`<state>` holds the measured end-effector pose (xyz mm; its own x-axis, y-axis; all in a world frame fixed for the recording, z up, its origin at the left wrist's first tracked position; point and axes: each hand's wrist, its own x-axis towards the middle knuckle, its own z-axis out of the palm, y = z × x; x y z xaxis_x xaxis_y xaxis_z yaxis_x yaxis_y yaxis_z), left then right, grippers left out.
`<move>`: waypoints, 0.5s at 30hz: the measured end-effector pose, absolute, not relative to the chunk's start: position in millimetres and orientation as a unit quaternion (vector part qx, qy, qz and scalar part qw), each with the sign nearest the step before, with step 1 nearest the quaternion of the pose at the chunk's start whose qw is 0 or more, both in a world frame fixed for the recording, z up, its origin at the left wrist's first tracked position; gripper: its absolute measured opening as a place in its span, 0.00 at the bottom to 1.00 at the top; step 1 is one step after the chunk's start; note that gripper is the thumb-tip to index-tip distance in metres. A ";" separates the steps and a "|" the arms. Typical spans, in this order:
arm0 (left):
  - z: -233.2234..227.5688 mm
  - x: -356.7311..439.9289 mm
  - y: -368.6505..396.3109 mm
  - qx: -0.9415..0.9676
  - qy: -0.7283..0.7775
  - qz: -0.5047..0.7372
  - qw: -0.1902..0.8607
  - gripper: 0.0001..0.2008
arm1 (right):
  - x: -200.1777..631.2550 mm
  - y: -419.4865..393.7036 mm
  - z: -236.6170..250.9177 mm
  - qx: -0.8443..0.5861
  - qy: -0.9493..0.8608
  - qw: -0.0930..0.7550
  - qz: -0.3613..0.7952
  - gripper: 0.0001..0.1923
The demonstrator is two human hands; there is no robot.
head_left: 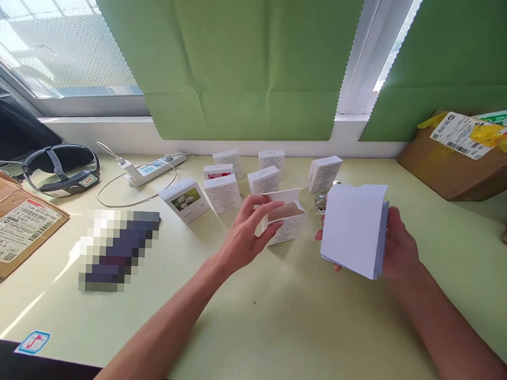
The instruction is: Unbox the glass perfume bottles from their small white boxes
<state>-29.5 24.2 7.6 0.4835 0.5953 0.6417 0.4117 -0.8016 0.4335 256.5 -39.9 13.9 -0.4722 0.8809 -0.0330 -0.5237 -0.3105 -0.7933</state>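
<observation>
My left hand [246, 230] grips a small white box [286, 216] on the pale green table [273, 319]; the box's top flap stands open. My right hand [396, 246] holds a thick stack of white cards [355, 228] above the table, just right of the open box. Behind the box stand several closed white boxes, among them one with a flower picture [185, 199], one with printed text [222, 192] and one farther right [323, 173]. A small shiny metal object [321, 201] lies between the open box and the stack.
A power strip [153, 169] with a cable lies at the back left, next to a black headset [61, 169]. A cardboard parcel [12, 224] sits at the left edge, another [460, 157] at the back right. A blurred dark object [119, 248] lies left of centre.
</observation>
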 end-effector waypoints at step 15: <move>3.9 -22.3 18.9 0.831 0.277 0.423 0.231 0.26 | 249.4 -45.6 20.3 -0.420 -0.424 0.563 0.572 0.18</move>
